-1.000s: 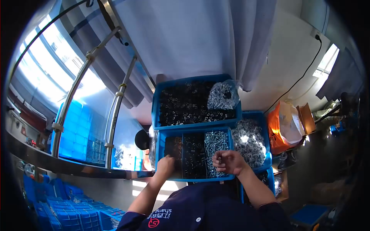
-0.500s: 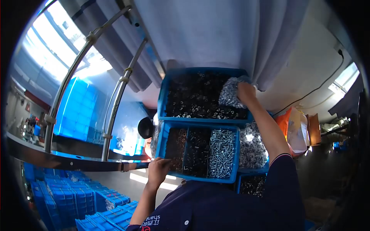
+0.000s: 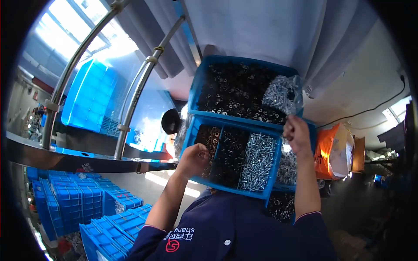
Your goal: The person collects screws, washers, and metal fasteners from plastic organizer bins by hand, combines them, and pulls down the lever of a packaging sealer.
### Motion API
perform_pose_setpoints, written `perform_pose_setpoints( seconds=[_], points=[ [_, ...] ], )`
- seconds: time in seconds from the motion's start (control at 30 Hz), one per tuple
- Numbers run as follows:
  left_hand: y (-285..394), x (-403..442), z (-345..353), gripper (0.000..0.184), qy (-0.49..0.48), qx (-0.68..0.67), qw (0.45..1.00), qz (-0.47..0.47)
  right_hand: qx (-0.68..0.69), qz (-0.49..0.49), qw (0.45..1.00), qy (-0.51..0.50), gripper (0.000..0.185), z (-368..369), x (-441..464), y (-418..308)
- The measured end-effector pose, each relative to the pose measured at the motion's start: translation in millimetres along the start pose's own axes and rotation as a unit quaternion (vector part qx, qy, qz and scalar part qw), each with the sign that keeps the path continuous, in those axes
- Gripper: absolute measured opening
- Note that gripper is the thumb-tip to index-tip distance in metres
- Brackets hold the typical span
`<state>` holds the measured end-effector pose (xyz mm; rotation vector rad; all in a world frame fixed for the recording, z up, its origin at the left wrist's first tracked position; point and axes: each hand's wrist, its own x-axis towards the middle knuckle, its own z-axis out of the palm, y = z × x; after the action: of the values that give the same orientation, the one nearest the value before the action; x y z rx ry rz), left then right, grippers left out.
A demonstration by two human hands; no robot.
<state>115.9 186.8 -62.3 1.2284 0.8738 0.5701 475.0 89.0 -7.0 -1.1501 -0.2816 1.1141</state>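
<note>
Curtain [image 3: 257, 30] hanging behind; silver screws [image 3: 258, 163] lying between left hand [image 3: 194, 160] and nearer right hand [image 3: 298, 137], both showing curled fingers, contents unclear.

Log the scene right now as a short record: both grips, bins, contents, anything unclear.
Left grip: over the left compartment, by the copper-coloured rings
Right grip: fingers curled, near the divided bin's right side
Divided bin: three compartments; left to right, rings, dark parts, silvery screws
Back bin: loose dark pieces; clear bag of small parts at its right
Unclear: whether either grip holds a part
</note>
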Motion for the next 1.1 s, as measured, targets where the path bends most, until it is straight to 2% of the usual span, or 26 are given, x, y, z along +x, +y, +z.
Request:
perform_pose_setpoints(
  seconds=[0.03, 0.07, 0.1, 0.13, 0.17, 0.2, 0.27, 0.3, 0.33, 0.4, 0.47, 0.57, 0.67, 0.77, 0.87, 0.9, 1.0, 1.03, 1.07, 1.1],
  points=[
    [2, 9, 5, 0.032, -0.004, 0.221, 0.971, 0.095, -0.025, -0.010, 1.000, 0.014, 0.017, 3, -14, 11],
    [29, 18, 15, 0.042, -0.020, -0.081, 0.978, -0.194, -0.013, -0.006, 1.000, 0.015, 0.019, 0, -23, 21],
    [32, 30, 24, 0.045, -0.002, 0.140, 0.982, -0.127, -0.033, -0.002, 0.999, 0.029, 0.020, -2, -30, 29],
    [34, 40, 34, 0.048, 0.019, 0.351, 0.935, -0.047, -0.038, 0.016, 0.998, 0.037, 0.022, -2, -37, 33],
    [33, 49, 38, 0.051, 0.015, 0.454, 0.890, -0.023, -0.072, 0.016, 0.997, 0.024, 0.022, -4, -42, 39],
    [29, 54, 41, 0.050, 0.009, 0.495, 0.869, -0.010, -0.105, 0.018, 0.994, 0.012, 0.022, -5, -45, 40],
    [19, 61, 44, 0.049, 0.004, 0.573, 0.820, 0.018, -0.210, -0.050, 0.976, 0.025, 0.025, -7, -44, 29],
    [16, 61, 46, 0.041, 0.017, 0.585, 0.810, 0.036, -0.261, -0.082, 0.961, 0.031, 0.026, -9, -41, 23],
    [20, 57, 47, 0.040, 0.021, 0.595, 0.802, 0.044, -0.333, -0.188, 0.923, 0.053, 0.025, -11, -33, 14],
    [28, 45, 49, 0.038, 0.031, 0.614, 0.786, 0.057, -0.457, -0.385, 0.796, 0.092, 0.023, -14, -2, -14],
    [23, 37, 48, 0.036, 0.027, 0.617, 0.784, 0.056, -0.567, -0.327, 0.751, 0.087, 0.023, -11, 25, -48],
    [9, 27, 43, 0.035, 0.038, 0.583, 0.809, 0.066, -0.715, -0.267, 0.640, 0.090, 0.024, -5, 47, -77],
    [-4, 22, 31, 0.034, 0.021, 0.543, 0.835, 0.088, -0.693, -0.203, 0.687, 0.082, 0.026, -4, 45, -89],
    [-1, 9, 35, 0.033, 0.009, 0.513, 0.853, 0.098, -0.737, -0.197, 0.646, 0.021, 0.027, -16, 47, -79],
    [3, 4, 37, 0.033, -0.007, 0.514, 0.848, 0.126, -0.787, -0.184, 0.588, 0.030, 0.032, -29, 60, -50],
    [4, 3, 37, 0.034, -0.012, 0.507, 0.852, 0.131, -0.781, -0.179, 0.597, 0.038, 0.032, -28, 58, -50],
    [4, -3, 31, 0.035, -0.008, 0.490, 0.862, 0.128, -0.614, -0.281, 0.733, 0.082, 0.032, -27, 45, -48],
    [4, -5, 30, 0.035, -0.005, 0.484, 0.866, 0.124, -0.514, -0.256, 0.817, 0.058, 0.032, -29, 45, -49],
    [6, -6, 30, 0.036, -0.004, 0.481, 0.871, 0.098, -0.356, -0.149, 0.922, -0.005, 0.032, -29, 46, -48],
    [8, -5, 31, 0.037, -0.004, 0.476, 0.876, 0.071, -0.183, -0.032, 0.980, -0.066, 0.032, -26, 43, -50]
  ],
)
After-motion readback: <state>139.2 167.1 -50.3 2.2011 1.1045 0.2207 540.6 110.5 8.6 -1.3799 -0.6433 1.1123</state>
